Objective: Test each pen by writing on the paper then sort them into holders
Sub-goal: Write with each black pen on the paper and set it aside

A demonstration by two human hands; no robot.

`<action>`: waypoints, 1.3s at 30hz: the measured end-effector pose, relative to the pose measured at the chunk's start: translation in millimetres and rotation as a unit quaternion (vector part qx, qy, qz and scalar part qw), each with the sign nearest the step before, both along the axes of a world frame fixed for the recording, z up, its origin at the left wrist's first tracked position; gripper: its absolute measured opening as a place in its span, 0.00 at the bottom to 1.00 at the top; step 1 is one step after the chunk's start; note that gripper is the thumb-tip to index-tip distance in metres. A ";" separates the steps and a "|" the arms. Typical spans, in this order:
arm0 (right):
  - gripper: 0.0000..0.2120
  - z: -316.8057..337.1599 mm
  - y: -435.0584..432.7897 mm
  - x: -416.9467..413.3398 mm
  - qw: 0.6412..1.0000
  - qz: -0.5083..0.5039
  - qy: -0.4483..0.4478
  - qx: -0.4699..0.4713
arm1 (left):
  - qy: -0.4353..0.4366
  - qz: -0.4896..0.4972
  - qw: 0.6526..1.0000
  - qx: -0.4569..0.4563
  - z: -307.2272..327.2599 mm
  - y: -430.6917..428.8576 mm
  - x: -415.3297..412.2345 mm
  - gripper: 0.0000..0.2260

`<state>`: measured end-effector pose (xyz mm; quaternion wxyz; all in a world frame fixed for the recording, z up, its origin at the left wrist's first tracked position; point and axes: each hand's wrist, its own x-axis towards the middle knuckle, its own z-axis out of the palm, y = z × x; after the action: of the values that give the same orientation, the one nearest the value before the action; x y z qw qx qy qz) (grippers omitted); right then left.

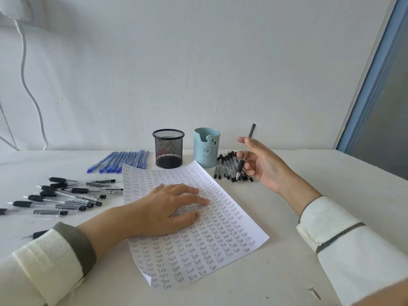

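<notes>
A white paper sheet [198, 250] covered with rows of the word "Test" lies tilted on the table. My left hand [170, 208] rests flat on its upper half, fingers straight. My right hand [260, 164] is raised to the right of the sheet and holds a black pen [245, 153] upright, tip pointing down. A black mesh holder [168, 148] and a light blue bear holder [206, 147] stand side by side behind the paper. Under my right hand lies a pile of black capped pens [227, 166].
Several blue pens [123, 161] lie in a row left of the mesh holder. Several black-grip pens [64, 195] are scattered at the left. The white table [309, 272] meets a white wall; a window frame [375, 85] stands at the right.
</notes>
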<state>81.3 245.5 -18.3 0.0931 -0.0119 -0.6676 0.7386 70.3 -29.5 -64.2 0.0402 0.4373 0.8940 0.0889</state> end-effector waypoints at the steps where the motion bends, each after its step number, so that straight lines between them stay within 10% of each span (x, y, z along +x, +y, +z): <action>1: 0.09 -0.5 1.4 -0.1 1.000 0.001 0.000 -0.004 | 0.001 0.000 1.000 0.002 -0.6 -0.1 -0.2 0.20; 9: 0.03 -5.4 10.9 -8.6 0.991 -0.050 0.093 -0.081 | -0.001 -0.002 1.000 0.001 -1.9 0.5 -2.5 0.22; 14: 0.09 -34.6 27.0 -22.7 0.891 -0.194 0.154 0.381 | -0.002 0.000 1.000 0.003 -2.4 -0.3 -1.6 0.20; 18: 0.12 -47.4 27.6 -37.6 0.817 -0.156 0.185 0.524 | -0.006 0.001 1.000 -0.002 -0.9 -0.2 -0.8 0.19; 26: 0.21 -50.1 26.0 -41.7 0.833 -0.132 0.041 0.536 | 0.002 -0.007 1.000 0.005 -2.2 -1.0 -2.8 0.21; 35: 0.08 -40.8 -20.9 -11.4 0.851 -0.006 0.191 0.490 | 0.013 -0.003 1.000 -0.005 9.7 -3.2 -2.1 0.21; 39: 0.16 -50.0 -31.9 -9.8 0.796 0.082 0.185 0.571 | 0.068 0.093 0.988 0.100 30.2 -26.8 -30.8 0.17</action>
<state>71.5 213.7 -68.2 0.1439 0.2353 -0.9365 0.2167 39.5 -56.3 -34.0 -0.0731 0.3595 0.9179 0.1510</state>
